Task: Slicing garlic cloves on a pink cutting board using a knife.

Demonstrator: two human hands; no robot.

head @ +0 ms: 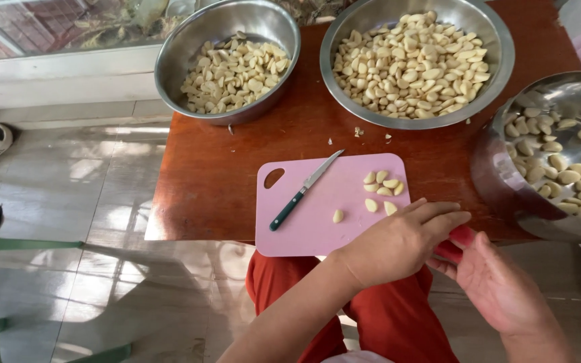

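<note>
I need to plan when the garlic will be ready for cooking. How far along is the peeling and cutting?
Peeling looks largely done: three steel bowls hold peeled cloves. Little cutting shows: a few cloves lie on the pink cutting board, and the knife rests unheld. The left hand and right hand meet at the table edge. The bowlfuls remain whole.

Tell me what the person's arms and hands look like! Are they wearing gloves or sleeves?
No gloves and no sleeves: both forearms are bare right down to the left hand and right hand. I see no rings, watch or bracelets. The only clothing that shows is the red trousers.
</note>
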